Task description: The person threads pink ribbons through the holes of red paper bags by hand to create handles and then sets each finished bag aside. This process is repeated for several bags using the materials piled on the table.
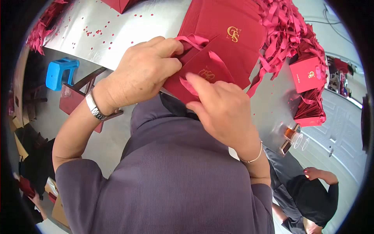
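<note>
Your left hand (144,72) pinched a red ribbon (193,39) at the top edge of a flat red paper bag (206,70), held at the near edge of the silver table (117,27). Your right hand (222,109) gripped the bag's near side, forefinger pressing a loose ribbon strand. The ribbon looked only partly fitted: one loop up, one end hanging. Farther off lay a stack of flat bags (230,19) – seemingly not yet done – with a ribbon heap (288,35) to its right.

My left has open counter (109,27); ahead the stack of red bags (230,19) and, to my right, the ribbon heap (288,35) block the way.
</note>
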A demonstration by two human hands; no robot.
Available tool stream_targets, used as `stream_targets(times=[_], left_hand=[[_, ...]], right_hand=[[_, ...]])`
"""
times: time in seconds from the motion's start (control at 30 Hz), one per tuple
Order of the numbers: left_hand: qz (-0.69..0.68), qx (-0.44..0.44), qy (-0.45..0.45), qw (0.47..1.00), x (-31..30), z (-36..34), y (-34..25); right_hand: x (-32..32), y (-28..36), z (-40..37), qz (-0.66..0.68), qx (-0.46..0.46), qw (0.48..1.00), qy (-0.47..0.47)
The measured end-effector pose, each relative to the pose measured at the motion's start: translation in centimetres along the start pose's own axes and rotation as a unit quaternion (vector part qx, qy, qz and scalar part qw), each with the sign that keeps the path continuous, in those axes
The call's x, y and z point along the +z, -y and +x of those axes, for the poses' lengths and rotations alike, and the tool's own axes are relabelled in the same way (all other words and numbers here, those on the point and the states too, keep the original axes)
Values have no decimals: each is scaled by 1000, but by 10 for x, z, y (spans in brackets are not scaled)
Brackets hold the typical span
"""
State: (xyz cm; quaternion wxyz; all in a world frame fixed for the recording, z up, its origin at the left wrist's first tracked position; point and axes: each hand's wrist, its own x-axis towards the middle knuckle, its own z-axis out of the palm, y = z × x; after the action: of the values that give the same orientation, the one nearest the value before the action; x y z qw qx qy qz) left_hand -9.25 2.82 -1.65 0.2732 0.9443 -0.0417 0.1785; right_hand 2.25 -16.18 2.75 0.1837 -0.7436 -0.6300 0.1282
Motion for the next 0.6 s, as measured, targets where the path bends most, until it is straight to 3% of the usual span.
stream_targets(times=[0.03, 0.07, 0.13, 0.17, 0.23, 0.27, 0.4, 0.47, 0.6], left_hand=[[7, -1, 11, 1000, -2, -1, 1], [15, -1, 22, 1000, -3, -2, 1], [4, -4, 25, 1000, -1, -4, 4], [-7, -6, 28, 1000, -1, -4, 5], [-8, -1, 26, 1000, 0, -5, 5], [-9, 4, 25, 1000, 0, -5, 5], [-3, 13, 29, 999, 1, -5, 7], [29, 25, 12, 999, 2, -7, 8], [62, 9, 28, 998, 3, -9, 9]], right_hand=[[-3, -4, -4, -15, -50, 999, -9], [3, -13, -7, 21, -120, 987, -106], [-3, -12, -16, 7, -94, 974, -208], [0, -20, -23, -40, -65, 963, -259], [16, -28, -35, 161, 147, 919, -328], [16, -31, -39, 263, 245, 892, -275], [37, -46, -31, 283, 213, 909, -217], [43, -50, -32, 100, 115, 973, -170], [46, -46, -33, 29, 87, 987, -133]])
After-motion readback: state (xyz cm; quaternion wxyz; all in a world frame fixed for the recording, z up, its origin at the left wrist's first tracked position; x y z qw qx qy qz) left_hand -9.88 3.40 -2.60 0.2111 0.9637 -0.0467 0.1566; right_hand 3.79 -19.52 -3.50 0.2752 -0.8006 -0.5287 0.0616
